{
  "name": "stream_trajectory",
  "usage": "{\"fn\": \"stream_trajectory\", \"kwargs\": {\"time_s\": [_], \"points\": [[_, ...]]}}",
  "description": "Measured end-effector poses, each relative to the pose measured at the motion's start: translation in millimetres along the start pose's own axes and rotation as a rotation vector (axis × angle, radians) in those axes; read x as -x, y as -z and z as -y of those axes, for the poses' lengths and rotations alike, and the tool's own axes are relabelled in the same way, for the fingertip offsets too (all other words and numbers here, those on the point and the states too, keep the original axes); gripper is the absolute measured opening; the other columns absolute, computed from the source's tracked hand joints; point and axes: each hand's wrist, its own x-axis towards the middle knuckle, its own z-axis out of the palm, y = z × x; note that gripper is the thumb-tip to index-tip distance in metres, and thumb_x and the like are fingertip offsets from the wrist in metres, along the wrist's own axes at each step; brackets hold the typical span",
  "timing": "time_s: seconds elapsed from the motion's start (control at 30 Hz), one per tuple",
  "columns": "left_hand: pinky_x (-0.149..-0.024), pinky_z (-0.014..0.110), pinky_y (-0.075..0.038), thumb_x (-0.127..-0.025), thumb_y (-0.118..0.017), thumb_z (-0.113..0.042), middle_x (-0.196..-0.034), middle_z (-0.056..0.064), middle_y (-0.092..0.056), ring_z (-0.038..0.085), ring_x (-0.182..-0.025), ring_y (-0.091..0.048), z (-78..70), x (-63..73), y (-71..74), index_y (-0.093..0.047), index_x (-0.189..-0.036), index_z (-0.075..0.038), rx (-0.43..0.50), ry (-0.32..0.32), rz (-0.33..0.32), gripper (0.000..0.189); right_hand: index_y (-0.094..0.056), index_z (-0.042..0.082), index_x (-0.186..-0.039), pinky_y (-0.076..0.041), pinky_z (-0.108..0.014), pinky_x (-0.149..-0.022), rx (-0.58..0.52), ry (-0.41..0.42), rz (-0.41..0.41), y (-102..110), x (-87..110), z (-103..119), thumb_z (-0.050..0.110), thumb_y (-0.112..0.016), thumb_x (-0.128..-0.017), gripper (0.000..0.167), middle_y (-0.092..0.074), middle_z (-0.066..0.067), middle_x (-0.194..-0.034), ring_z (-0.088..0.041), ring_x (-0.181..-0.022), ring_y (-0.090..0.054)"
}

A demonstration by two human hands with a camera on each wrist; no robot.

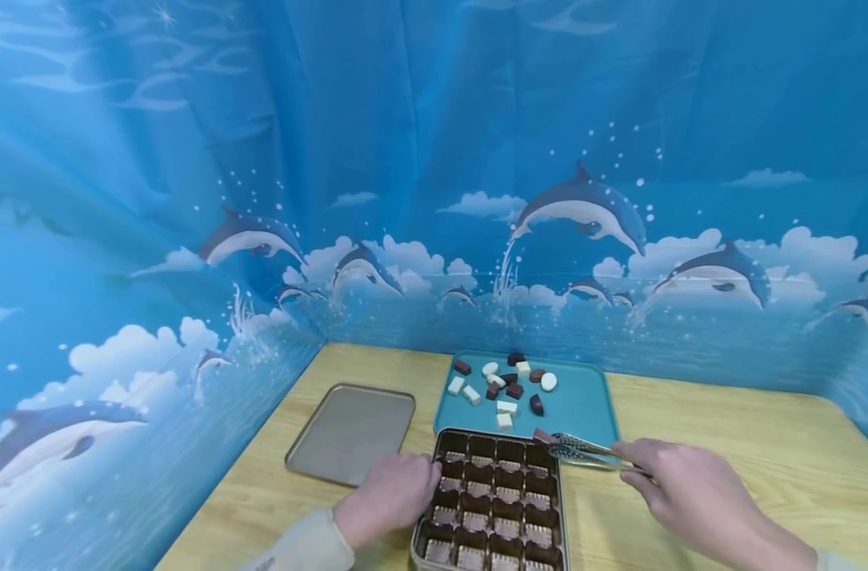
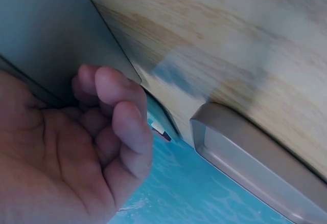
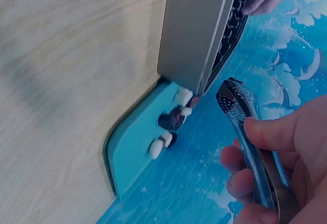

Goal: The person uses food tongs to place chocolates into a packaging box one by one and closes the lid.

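My right hand (image 1: 691, 496) grips metal tongs (image 1: 584, 450), thumb on one side and fingers on the other. Between the tong tips is a brown chocolate piece (image 1: 543, 436), over the far right corner of a metal box (image 1: 416, 547). Inside the box, a dark brown divided insert (image 1: 477, 507) has rows of compartments with nothing in them. My left hand (image 1: 394, 492) holds the box's left rim, its fingers curled against the wall in the left wrist view. Beyond lies a teal tray (image 1: 584, 396) with several dark and white chocolates (image 1: 505, 407).
A shallow metal lid (image 1: 351, 434) lies on the wooden table (image 1: 698, 412), left of the box and close to my left hand. A blue dolphin-print curtain (image 1: 434, 159) encloses the table at the back and left. The teal tray's near edge sits right behind the box.
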Motion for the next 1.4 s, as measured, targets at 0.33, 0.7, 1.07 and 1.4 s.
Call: {"fn": "stream_trajectory", "kwargs": {"time_s": [0.33, 0.7, 1.07, 1.4], "points": [[-0.050, 0.036, -0.047, -0.106, -0.044, -0.030, -0.060, -0.002, -0.050, 0.019, -0.053, -0.053, 2.4, 0.6, -2.1, -0.059, -0.071, -0.014, -0.007, -0.014, -0.023, 0.042, -0.075, 0.023, -0.113, -0.056, -0.031, -0.061, 0.038, 0.001, 0.040, -10, -2.0, 11, 0.023, -0.079, -0.085, 0.028, -0.076, 0.008, -0.103, -0.012, -0.082, -0.073], [-0.052, 0.039, -0.050, -0.106, -0.043, -0.032, -0.062, 0.001, -0.054, 0.022, -0.057, -0.058, -0.2, -0.6, -1.5, -0.061, -0.073, -0.012, -0.010, 0.003, -0.026, 0.042, -0.076, 0.022, -0.112, -0.051, -0.026, -0.056, 0.022, -0.020, 0.050, -8, -1.8, 13, 0.021, -0.079, -0.085, 0.027, -0.076, 0.010, -0.098, -0.002, -0.068, -0.064], [-0.054, 0.042, -0.051, -0.105, -0.043, -0.033, -0.063, 0.003, -0.058, 0.025, -0.061, -0.062, 0.0, -1.8, -1.3, -0.062, -0.074, -0.012, -0.031, 0.007, -0.024, 0.043, -0.076, 0.020, -0.110, -0.057, -0.033, -0.062, 0.037, 0.011, 0.041, -3, -1.4, 9, 0.021, -0.080, -0.084, 0.026, -0.076, 0.009, -0.100, -0.011, -0.077, -0.072], [-0.053, 0.040, -0.049, -0.106, -0.043, -0.033, -0.062, 0.001, -0.054, 0.022, -0.058, -0.059, 2.7, -0.7, -2.1, -0.059, -0.071, -0.013, -0.030, 0.002, -0.025, 0.043, -0.076, 0.023, -0.106, -0.053, -0.029, -0.057, 0.054, 0.031, 0.032, -3, -2.0, 11, 0.021, -0.080, -0.084, 0.022, -0.073, 0.015, -0.091, -0.002, -0.069, -0.065]]}}
